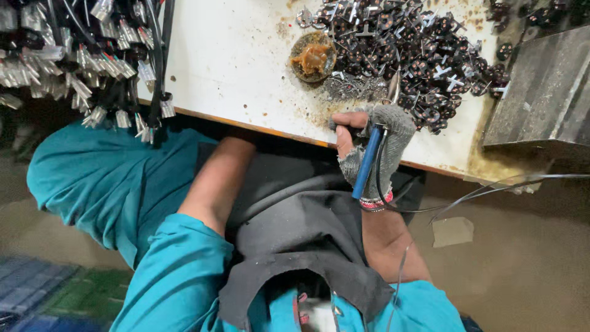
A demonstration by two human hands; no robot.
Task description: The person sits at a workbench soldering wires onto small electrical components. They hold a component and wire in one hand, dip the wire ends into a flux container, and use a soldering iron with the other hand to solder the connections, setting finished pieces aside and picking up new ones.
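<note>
Head view: gloved right hand [373, 144] grips a soldering iron [369, 161], tip at parts [424, 55] ahead; left hand is hidden under the table [233, 55].

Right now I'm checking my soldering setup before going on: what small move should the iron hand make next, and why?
Probably lower the tip of the blue-handled soldering iron a little onto the heap of small black round parts. The gloved right hand grips it at the white table's edge, tip hovering just by that heap.
</note>
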